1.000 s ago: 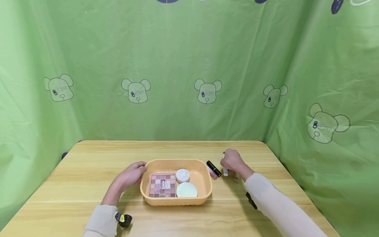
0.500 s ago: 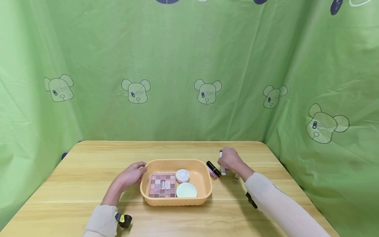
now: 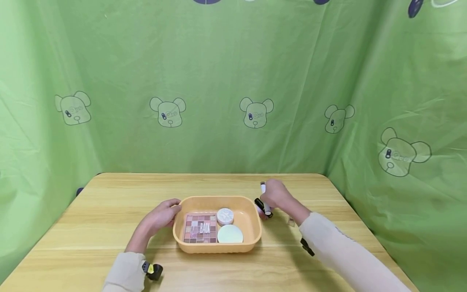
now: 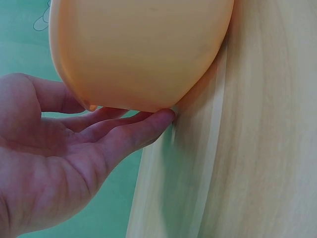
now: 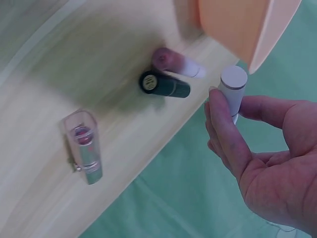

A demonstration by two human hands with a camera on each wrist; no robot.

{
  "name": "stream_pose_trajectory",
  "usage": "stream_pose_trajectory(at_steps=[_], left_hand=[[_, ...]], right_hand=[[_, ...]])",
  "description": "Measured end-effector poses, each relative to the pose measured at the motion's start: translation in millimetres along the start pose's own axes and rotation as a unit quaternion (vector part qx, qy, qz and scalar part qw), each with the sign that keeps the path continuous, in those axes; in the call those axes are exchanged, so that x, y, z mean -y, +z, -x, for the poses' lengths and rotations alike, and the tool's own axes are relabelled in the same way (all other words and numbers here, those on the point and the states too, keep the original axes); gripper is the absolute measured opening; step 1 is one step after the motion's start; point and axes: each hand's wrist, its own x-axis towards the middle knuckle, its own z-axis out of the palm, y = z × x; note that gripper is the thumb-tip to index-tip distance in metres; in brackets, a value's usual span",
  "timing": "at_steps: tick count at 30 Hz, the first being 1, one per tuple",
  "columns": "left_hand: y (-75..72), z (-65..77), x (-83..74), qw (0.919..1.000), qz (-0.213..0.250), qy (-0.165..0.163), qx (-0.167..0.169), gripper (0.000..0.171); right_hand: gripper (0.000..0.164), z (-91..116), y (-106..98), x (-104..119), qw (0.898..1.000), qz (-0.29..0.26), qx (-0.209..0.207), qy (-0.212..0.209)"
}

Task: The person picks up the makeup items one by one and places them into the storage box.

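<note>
In the head view my right hand (image 3: 275,194) pinches a slim white cosmetic tube (image 3: 267,209) with a dark end, over a black tube (image 3: 258,202). The right wrist view shows that white tube (image 5: 233,87) between thumb and fingers, apart from the table. A pink tube (image 5: 173,62) lies beside the black one (image 5: 166,85). Extended fingers of my left hand (image 4: 59,144) touch the outer wall of an orange plastic basin (image 4: 143,54), its thumb at the rim. Inside the basin (image 3: 217,248) lie an eyeshadow palette (image 3: 200,229), a small round case (image 3: 225,216) and a larger pale round compact (image 3: 230,234).
A clear-capped lipstick (image 5: 85,148) lies on the wooden table (image 3: 131,194), under my right forearm in the head view. A green curtain (image 3: 211,146) stands behind and at both sides of the table.
My right hand has moved left with the white tube, which has come up off the table and now overlaps the black tube. The left hand and the basin have stayed in place.
</note>
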Motion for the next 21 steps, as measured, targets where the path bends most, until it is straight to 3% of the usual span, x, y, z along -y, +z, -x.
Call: stream_pose_trajectory(at_steps=[10, 21], left_hand=[[1.9, 0.9, -0.7, 1.0, -0.006, -0.002, -0.005, 0.044], [2.7, 2.4, -1.2, 1.0, 0.0, -0.003, -0.006, 0.043]], right_hand=[[0.007, 8, -4, 16, 1.0, -0.015, 0.007, 0.004], [0.006, 22, -6, 33, 0.999, -0.019, 0.011, -0.032]])
